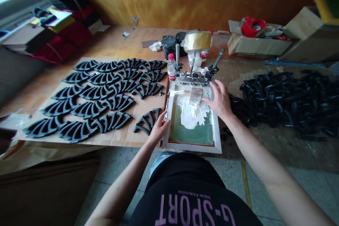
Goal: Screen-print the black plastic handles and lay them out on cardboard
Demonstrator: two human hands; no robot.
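Note:
A screen printing frame [218, 137] with a green mesh lies before me, its far end at a metal hinge clamp [194, 76]. Thick white ink [194, 116] is spread over the upper mesh, and a squeegee [196, 96] rests at the ink's far edge. My left hand [159, 127] is closed at the frame's left edge, thumb on top; its other fingers are partly hidden. Over the frame's right side is my right hand [220, 100], fingers spread and holding nothing, close to the squeegee. Left of the frame, a curved black ribbed part [147, 121] lies on the cardboard.
Rows of black curved parts [90, 107] cover the cardboard at left. A pile of black parts [288, 102] lies at right. Behind the frame stand a red-capped bottle [171, 67], a black tub [168, 46] and a tape-wrapped container [198, 42]. Cardboard boxes [261, 46] stand back right.

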